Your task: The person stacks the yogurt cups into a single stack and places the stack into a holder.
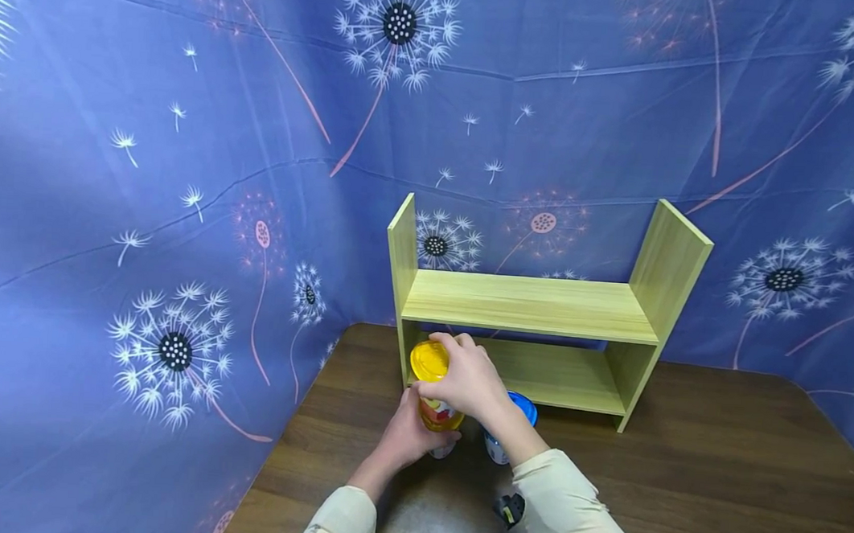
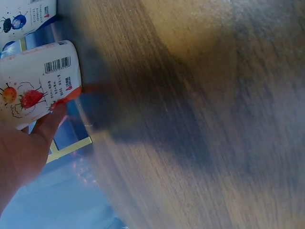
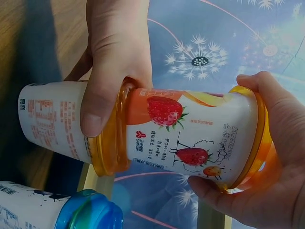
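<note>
SANYUAN logo (image 3: 139, 141) and strawberry pictures (image 3: 164, 112) decorate a white upper cup (image 3: 190, 136); right hand (image 1: 470, 380) grips its yellow lid (image 1: 430, 361), left hand (image 1: 409, 433) holds the lower cup (image 3: 52, 125) beneath

Reaching up from the bottom edge of the head view with the left arm (image 1: 368, 477) and right arm (image 1: 567, 499), both sleeved in pale cloth. Angling the wrists (image 1: 373, 471) inward toward the centre, right higher than left. Gripping with right fingers (image 3: 262, 88) spread wide at the right wrist view's right edge; gripping with left fingers (image 3: 99, 114) pointed downward, left of centre.
</note>
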A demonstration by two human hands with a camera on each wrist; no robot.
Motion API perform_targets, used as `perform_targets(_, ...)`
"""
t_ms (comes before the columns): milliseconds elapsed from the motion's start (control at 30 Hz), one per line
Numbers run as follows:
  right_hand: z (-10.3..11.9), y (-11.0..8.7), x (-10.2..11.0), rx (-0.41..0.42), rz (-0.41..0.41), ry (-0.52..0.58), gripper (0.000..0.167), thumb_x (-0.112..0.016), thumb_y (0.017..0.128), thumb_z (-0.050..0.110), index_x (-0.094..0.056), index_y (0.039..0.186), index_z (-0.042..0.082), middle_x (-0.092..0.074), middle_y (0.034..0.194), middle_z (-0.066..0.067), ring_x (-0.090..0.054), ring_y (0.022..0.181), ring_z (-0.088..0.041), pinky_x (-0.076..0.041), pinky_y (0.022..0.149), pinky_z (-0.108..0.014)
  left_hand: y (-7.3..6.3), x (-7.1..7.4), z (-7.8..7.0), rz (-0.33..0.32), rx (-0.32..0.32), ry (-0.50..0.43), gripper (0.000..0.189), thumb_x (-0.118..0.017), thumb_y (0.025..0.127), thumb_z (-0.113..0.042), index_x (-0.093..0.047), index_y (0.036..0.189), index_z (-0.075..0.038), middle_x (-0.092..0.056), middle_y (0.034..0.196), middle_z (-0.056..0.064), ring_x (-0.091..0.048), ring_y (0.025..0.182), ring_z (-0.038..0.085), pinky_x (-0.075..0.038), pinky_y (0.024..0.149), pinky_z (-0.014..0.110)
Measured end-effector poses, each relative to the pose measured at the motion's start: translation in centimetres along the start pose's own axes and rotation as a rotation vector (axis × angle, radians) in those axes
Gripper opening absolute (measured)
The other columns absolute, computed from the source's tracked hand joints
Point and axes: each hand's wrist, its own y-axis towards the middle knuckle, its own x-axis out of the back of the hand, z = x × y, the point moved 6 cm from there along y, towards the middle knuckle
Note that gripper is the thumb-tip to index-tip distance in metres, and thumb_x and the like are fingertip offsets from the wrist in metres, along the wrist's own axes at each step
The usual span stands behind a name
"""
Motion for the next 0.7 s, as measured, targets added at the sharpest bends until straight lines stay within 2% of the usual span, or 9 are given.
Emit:
perform_targets(133,-0.09,-0.01,-0.05,-0.008,-0.003,-0.013,0.081,-0.085,0.072,0.047,-0.056,0.143,0.02,-0.057,0.117,-0.011,-0.052,0.093,-0.029,-0.054,0.071,-0.037,0.0,-0.07,-0.02,0.003,0.008,-0.002,0.094,-0.09,0.075,-0.04,-0.032,0.147,-0.023,-0.043,0.134,0.007,-0.055,0.114,0.023,-0.046,0.104,0.049)
perform_targets(400,-0.18,0.04,-0.49,-0.008,0.005,-0.045,0.083,-0.085,0.072,0.05,-0.054,0.144,0.021,-0.056,0.12,-0.012,-0.052,0.095,-0.03,-0.054,0.072,-0.041,0.04,0.05,-0.02,-0.018,0.01,0.048,0.093,-0.09,0.073,-0.046,-0.037,0.144,-0.018,-0.046,0.134,0.007,-0.057,0.113,0.023,-0.048,0.102,0.046)
perform_targets(600,-0.24,-0.12,-0.57,-0.021,0.013,-0.063,0.084,-0.083,0.074,0.053,-0.052,0.146,0.024,-0.055,0.121,-0.012,-0.052,0.096,-0.03,-0.055,0.069,-0.043,-0.02,0.02,-0.01,-0.018,0.029,0.024,0.092,-0.09,0.072,-0.045,-0.038,0.143,-0.02,-0.046,0.135,0.006,-0.056,0.114,0.023,-0.047,0.103,0.046)
perform_targets(700,-0.28,-0.31,-0.51,-0.009,0.017,-0.065,0.086,-0.082,0.075,0.055,-0.049,0.148,0.024,-0.054,0.128,-0.014,-0.053,0.101,-0.032,-0.055,0.071,-0.045,-0.14,-0.01,-0.04,-0.016,0.036,0.013,0.093,-0.091,0.072,-0.044,-0.038,0.144,-0.019,-0.046,0.135,0.006,-0.056,0.114,0.023,-0.047,0.104,0.046)
